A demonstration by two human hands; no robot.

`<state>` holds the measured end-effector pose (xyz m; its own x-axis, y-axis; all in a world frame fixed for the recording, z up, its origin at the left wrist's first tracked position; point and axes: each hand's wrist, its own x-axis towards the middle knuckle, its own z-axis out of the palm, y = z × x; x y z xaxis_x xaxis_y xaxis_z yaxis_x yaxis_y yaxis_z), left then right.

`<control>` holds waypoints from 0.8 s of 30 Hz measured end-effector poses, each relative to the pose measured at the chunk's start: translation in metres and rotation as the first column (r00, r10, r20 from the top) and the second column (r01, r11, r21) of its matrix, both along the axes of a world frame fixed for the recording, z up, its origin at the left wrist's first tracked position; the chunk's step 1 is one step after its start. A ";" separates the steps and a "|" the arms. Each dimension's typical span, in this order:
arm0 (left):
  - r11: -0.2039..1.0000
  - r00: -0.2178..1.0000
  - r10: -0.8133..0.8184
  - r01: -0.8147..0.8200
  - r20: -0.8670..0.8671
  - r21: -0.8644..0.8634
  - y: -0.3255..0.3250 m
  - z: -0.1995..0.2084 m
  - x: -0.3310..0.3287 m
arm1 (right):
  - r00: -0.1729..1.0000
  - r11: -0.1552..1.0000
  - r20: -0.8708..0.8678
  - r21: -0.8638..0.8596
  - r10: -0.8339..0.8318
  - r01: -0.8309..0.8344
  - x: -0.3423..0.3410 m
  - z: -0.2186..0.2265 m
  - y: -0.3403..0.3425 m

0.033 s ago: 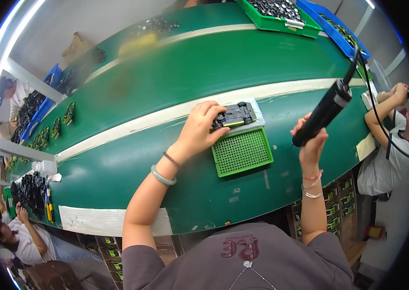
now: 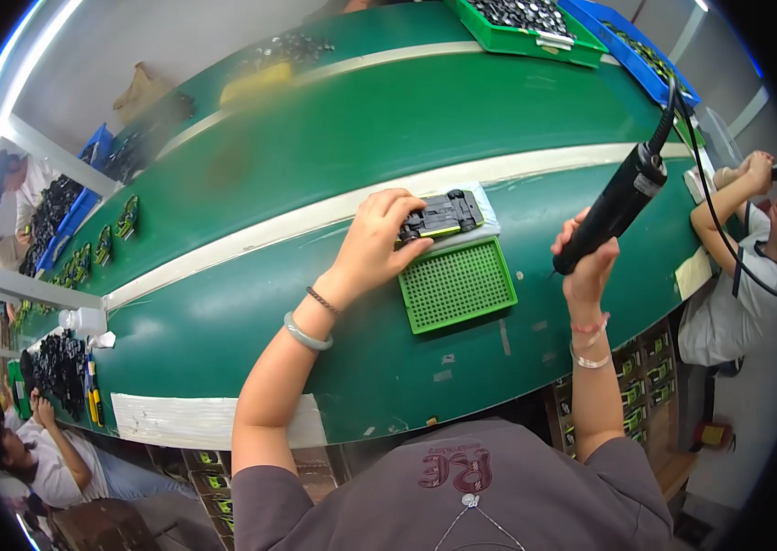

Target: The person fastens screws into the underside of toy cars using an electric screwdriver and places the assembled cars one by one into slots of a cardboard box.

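A toy car (image 2: 445, 217) lies upside down, its black underside up and a lime-green edge showing. My left hand (image 2: 375, 231) pinches its left end between thumb and fingers. Beneath the car is a pale blue-white pad (image 2: 489, 216), partly covered. In my right hand (image 2: 591, 266) is a black corded electric screwdriver (image 2: 616, 204), held at a slant with its thin tip pointing down left. That tip is right of the car, apart from it. Directly in front of the pad sits a green tray (image 2: 459, 286) with a grid of small holes.
A pale strip (image 2: 352, 202) crosses the green conveyor table (image 2: 361, 367). Lime-green car parts (image 2: 127, 218) stand far left; a pile of black parts (image 2: 60, 372) lies nearer. Green (image 2: 535, 46) and blue bins (image 2: 623, 55) stand far right. Other people sit at both sides.
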<state>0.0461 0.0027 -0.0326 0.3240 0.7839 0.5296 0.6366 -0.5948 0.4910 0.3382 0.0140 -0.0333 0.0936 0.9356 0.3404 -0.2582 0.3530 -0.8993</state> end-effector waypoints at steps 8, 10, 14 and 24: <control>0.998 0.993 0.029 -0.024 0.114 -0.051 -0.002 -0.006 -0.001 | 0.910 0.981 -0.377 0.151 0.170 -0.121 -0.067 0.066 0.031; 0.997 0.989 0.049 -0.040 0.140 -0.073 -0.003 -0.008 -0.003 | 0.923 0.968 -0.312 0.177 0.225 -0.176 -0.082 0.060 0.043; 0.997 0.989 0.054 -0.045 0.141 -0.063 -0.005 -0.009 0.000 | 0.947 0.980 -0.251 0.070 0.199 -0.187 -0.095 0.041 0.058; 0.993 0.990 0.043 -0.028 0.133 -0.115 -0.004 -0.009 -0.004 | 0.972 0.981 -0.127 0.027 0.195 -0.194 -0.104 0.022 0.069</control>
<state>0.0424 -0.0009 -0.0415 0.2264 0.8508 0.4742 0.5793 -0.5090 0.6367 0.2340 0.0834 -0.0118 -0.0457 0.9355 0.3504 -0.4365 0.2968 -0.8493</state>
